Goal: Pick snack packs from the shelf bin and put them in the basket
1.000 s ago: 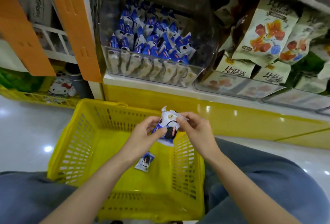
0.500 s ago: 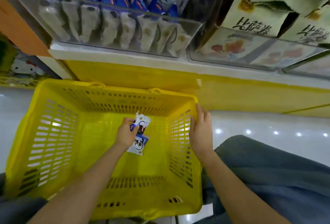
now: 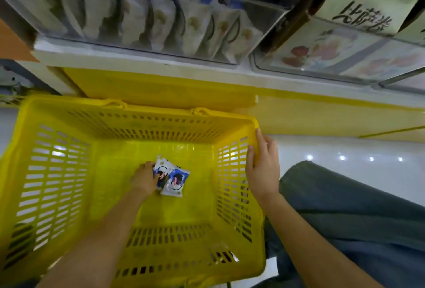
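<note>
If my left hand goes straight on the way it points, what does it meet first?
The left hand meets the blue-and-white snack pack in its grip first; beyond, likely the second pack beside it on the yellow plastic basket floor.

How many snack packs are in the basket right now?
2. One snack pack is on the basket floor, held by the left hand; the second pack lies against its right side. The hand could hide more.
</note>
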A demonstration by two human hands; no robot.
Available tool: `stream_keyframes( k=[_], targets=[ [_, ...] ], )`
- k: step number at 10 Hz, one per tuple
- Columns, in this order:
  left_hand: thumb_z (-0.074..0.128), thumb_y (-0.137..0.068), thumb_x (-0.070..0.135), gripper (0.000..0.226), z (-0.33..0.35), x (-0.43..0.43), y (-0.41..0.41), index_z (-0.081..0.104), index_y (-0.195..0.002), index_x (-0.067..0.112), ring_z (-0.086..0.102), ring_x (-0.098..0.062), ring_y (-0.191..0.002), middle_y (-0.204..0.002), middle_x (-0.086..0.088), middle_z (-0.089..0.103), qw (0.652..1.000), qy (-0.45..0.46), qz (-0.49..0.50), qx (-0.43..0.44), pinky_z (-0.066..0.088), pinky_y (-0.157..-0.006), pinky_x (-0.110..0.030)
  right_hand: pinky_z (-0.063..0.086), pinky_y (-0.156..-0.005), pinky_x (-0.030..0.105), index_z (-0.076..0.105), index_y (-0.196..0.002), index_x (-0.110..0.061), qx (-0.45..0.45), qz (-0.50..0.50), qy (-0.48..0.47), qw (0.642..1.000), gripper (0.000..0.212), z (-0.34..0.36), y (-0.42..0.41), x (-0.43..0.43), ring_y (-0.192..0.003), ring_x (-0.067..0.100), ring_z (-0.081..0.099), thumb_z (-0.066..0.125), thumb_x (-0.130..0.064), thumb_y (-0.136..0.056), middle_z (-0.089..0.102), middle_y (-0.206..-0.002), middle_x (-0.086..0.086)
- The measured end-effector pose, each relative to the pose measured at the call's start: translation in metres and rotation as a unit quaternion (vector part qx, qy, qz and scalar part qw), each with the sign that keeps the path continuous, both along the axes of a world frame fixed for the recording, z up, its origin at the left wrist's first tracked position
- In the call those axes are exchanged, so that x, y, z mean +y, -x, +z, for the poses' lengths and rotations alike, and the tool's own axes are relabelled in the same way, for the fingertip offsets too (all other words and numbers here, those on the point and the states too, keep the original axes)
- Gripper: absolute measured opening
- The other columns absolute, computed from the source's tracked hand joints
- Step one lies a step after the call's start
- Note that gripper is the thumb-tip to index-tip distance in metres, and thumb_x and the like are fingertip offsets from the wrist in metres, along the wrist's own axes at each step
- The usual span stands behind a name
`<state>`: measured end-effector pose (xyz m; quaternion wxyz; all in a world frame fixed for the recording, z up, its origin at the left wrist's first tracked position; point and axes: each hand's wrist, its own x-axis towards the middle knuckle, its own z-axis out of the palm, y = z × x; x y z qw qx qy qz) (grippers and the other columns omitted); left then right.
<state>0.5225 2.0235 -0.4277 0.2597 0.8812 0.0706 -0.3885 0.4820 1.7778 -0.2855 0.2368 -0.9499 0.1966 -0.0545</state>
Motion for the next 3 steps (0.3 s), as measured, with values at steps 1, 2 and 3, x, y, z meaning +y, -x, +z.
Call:
stream_keyframes(
  k=[1, 2, 3],
  targets=[
    [0.046, -0.095, 0.015, 0.038, 0.025, -0.003, -0.006, 0.04, -0.131, 0.003, 0.046, -0.035, -0.117, -0.13, -0.022, 0.043, 0.999, -0.022, -0.025, -0.037, 0.04, -0.093, -0.041, 0.047, -0.083, 0.04, 0.035, -0.142, -0.012, 0.028, -0.008, 0.004, 1.0, 0.047, 0.002, 0.0, 0.0, -0.113, 0.028, 0.048, 0.043, -0.023, -0.097, 0.047, -0.125, 0.011],
    [0.045, -0.095, 0.014, 0.034, 0.07, -0.018, -0.014, 0.046, -0.126, 0.001, 0.045, -0.034, -0.117, -0.128, -0.022, 0.046, 0.994, 0.043, 0.051, -0.082, 0.039, -0.094, -0.04, 0.044, -0.084, 0.038, 0.035, -0.141, -0.012, 0.064, -0.011, 0.011, 0.998, 0.047, 0.013, -0.004, 0.002, -0.116, 0.027, 0.047, 0.042, -0.027, -0.097, 0.045, -0.128, 0.01],
    [0.047, -0.095, 0.013, 0.027, 0.128, -0.042, -0.014, 0.053, -0.119, 0.004, 0.05, -0.029, -0.113, -0.121, -0.016, 0.053, 0.966, 0.158, 0.115, -0.172, 0.041, -0.095, -0.038, 0.032, -0.097, 0.035, 0.038, -0.138, -0.006, 0.096, 0.015, 0.052, 0.994, 0.046, 0.031, -0.013, 0.006, -0.119, 0.03, 0.042, 0.043, -0.026, -0.097, 0.045, -0.129, 0.015]
  ],
)
